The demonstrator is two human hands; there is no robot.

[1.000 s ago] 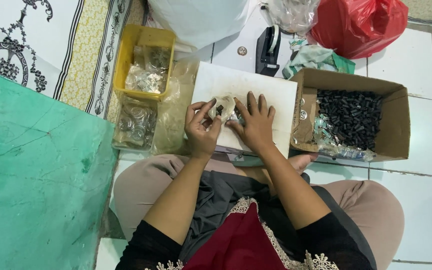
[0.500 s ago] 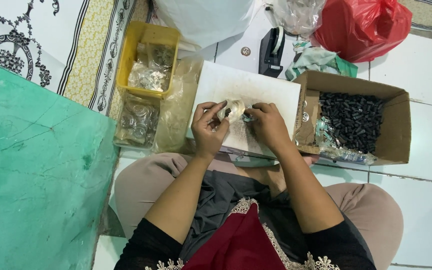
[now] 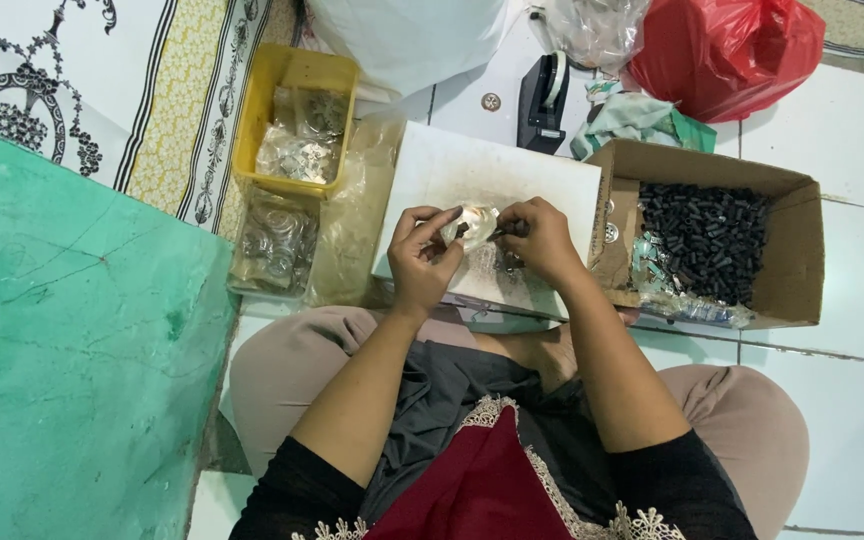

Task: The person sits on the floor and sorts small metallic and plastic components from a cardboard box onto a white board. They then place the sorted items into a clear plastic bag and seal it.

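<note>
I hold a small clear plastic bag [image 3: 472,222] over the middle of the white board [image 3: 432,170], my left hand [image 3: 422,262] pinching its mouth open. A second ago my right hand [image 3: 542,240] lay spread flat on the board; now it is lifted and closed on a small dark piece at the bag's mouth, so another piece looks to be going in. More dark pieces lie just below. At three o'clock sits the cardboard box [image 3: 782,290] of black parts [image 3: 707,240]; at ten o'clock the yellow tray [image 3: 287,75]; at twelve o'clock a tape dispenser [image 3: 544,100].
</note>
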